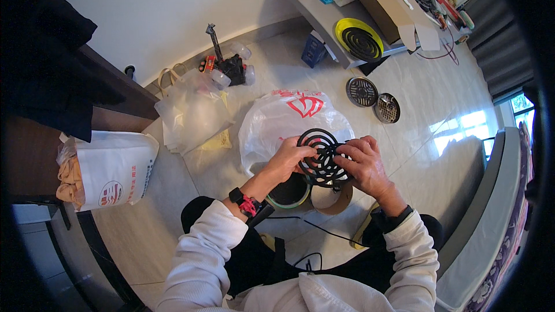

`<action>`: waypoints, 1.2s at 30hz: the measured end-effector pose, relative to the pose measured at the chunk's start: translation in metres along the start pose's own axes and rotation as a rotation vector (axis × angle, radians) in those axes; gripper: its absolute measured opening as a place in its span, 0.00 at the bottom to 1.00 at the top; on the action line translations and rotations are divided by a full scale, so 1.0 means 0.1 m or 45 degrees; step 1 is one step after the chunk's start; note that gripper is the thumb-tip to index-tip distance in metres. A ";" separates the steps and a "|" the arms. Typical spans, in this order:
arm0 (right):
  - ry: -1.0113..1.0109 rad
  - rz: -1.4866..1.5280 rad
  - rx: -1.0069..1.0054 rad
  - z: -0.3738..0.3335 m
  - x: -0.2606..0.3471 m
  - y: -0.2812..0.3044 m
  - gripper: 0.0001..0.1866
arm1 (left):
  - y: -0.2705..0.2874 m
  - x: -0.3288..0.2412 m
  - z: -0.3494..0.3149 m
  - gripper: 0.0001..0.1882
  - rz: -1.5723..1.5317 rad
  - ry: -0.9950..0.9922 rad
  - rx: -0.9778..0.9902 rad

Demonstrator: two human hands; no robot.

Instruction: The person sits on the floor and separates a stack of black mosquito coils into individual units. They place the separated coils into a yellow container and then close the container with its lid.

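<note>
My left hand and my right hand hold black spiral mosquito coils between them, over the floor in front of me. Thumb and fingers of each hand close on opposite sides of the spirals, which overlap, so I cannot tell exactly how many there are. Just below the coils stands a round container with a dark inside. Beside it, partly hidden by the coils and my right hand, is a round tan box. A white plastic bag with red print lies right behind my hands.
Two round metal coil holders lie on the floor at the far right. A yellow plate bears another black coil on the grey table, near a cardboard box. Bags stand left; a bed is right.
</note>
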State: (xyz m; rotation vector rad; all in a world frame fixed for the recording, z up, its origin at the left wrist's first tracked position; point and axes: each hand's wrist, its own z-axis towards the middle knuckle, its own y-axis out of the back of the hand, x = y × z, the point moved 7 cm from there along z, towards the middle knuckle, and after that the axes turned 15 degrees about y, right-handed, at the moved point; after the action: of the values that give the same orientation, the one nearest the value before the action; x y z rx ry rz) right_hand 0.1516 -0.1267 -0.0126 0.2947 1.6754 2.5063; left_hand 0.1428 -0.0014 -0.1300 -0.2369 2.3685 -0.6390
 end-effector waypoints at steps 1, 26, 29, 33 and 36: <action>0.006 -0.012 0.010 0.00 0.00 -0.01 0.16 | 0.01 0.01 0.02 0.10 0.010 0.006 0.016; 0.032 -0.005 -0.023 0.00 0.13 0.07 0.11 | -0.03 0.03 0.07 0.11 0.142 -0.135 0.140; 0.030 -0.017 -0.035 -0.01 0.12 0.10 0.10 | 0.02 -0.04 0.03 0.11 0.308 -0.247 0.019; -0.011 -0.015 -0.087 -0.04 0.06 0.10 0.13 | 0.08 0.01 0.07 0.10 0.028 -0.128 0.067; -0.041 0.004 -0.118 -0.08 0.02 0.09 0.16 | 0.06 0.09 0.13 0.10 -0.219 0.020 0.204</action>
State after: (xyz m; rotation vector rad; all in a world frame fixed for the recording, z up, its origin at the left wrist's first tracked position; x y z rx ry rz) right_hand 0.1480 -0.1367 -0.0065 0.3267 1.5430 2.5576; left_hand 0.1444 -0.0045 -0.1465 -0.3685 2.3135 -0.9101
